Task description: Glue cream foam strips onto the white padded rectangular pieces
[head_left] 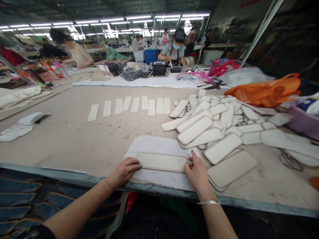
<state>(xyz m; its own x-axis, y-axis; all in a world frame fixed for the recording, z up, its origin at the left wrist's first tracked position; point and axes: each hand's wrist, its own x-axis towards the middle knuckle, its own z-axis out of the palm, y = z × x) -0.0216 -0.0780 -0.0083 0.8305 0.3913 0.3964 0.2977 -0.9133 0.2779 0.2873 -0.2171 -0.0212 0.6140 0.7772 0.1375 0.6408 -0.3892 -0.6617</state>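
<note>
A long off-white panel with rounded corners and a darker edge lies on a white sheet at the table's front edge. My left hand grips its left end, fingers on top and closed together. At the right end, my right hand pinches the panel between thumb and fingers, with the index finger raised. Just right of that hand sits a larger panel on top of others. A heap of similar off-white panels spreads beyond it. The undersides of my fingertips are hidden.
Several small cream strips lie in a row across the table. An orange bag and a purple basin stand at right, scissors nearby. Folded white pieces lie at left. A masked co-worker sits opposite.
</note>
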